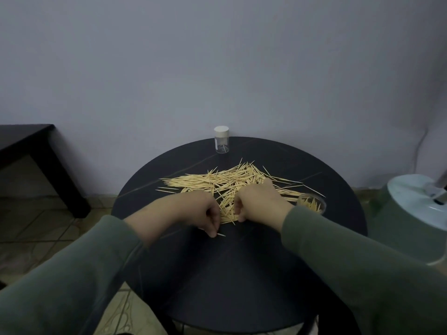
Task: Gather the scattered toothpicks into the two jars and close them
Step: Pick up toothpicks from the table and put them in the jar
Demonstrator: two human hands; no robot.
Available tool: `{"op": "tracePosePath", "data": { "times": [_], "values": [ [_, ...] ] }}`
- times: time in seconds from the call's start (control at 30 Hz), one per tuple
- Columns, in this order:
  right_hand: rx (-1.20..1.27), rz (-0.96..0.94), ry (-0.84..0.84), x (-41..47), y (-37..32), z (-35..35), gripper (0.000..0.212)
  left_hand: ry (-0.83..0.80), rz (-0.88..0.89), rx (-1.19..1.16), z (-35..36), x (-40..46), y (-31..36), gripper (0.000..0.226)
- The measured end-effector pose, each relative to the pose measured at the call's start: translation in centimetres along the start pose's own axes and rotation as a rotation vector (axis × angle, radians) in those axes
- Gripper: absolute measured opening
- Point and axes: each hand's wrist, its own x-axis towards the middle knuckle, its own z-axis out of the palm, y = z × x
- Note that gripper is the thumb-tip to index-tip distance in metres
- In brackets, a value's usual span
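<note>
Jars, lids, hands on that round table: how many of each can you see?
Jars: 2, the capped jar at the back and the open jar on the right
Lids: 1, the white lid
Hands: 2, the left hand and the right hand
Total: 5

Both hands (pixel 260 201) gathering toothpicks (pixel 217 182) on table (pixel 242 274)

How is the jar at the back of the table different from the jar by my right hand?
The back jar wears a white lid; the right jar is open. The back jar is almost empty, holding only a toothpick or two; the right jar holds many toothpicks. Both are clear and stand upright on the round black table.
</note>
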Motion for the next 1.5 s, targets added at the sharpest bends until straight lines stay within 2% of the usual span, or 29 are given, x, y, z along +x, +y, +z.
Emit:
{"op": "tracePosePath", "data": {
  "times": [0.13,0.23,0.33,0.4,0.47,0.77,1.07,1.27,1.5],
  "values": [
    [0.009,0.022,0.043,0.6,-0.1,-0.1,0.011,0.118,-0.035,0.06,-0.4,0.8,-0.9,0.01],
    [-0.032,0.028,0.102,0.8,-0.3,0.2,0.015,0.17,-0.038,0.102,-0.6,0.8,-1.7,0.016],
    [-0.035,-0.027,0.128,0.8,-0.5,0.2,0.032,0.2,-0.025,0.159,-0.5,0.3,-2.1,0.027],
    [-0.063,-0.075,0.069,0.7,-0.7,0.0,0.047,0.209,-0.023,0.192,-0.5,0.0,-2.4,0.034],
    [-0.097,-0.101,0.029,0.8,-0.9,0.0,0.052,0.205,-0.025,0.205,-0.4,-0.1,-2.6,0.038],
    [-0.08,-0.102,0.108,1.7,0.0,0.3,0.03,0.212,0.022,0.265,0.0,0.5,-2.5,0.038],
    [-0.095,-0.145,0.103,1.7,1.3,0.3,0.029,0.266,0.057,0.35,0.0,1.7,-2.3,0.028],
    [-0.097,-0.145,0.035,2.0,1.5,0.4,0.046,0.271,0.04,0.377,-0.3,2.4,-1.9,0.025],
    [-0.12,-0.117,0.122,2.2,2.1,0.7,0.029,0.267,0.017,0.409,-0.2,2.8,-1.5,0.026]
  ]
}}
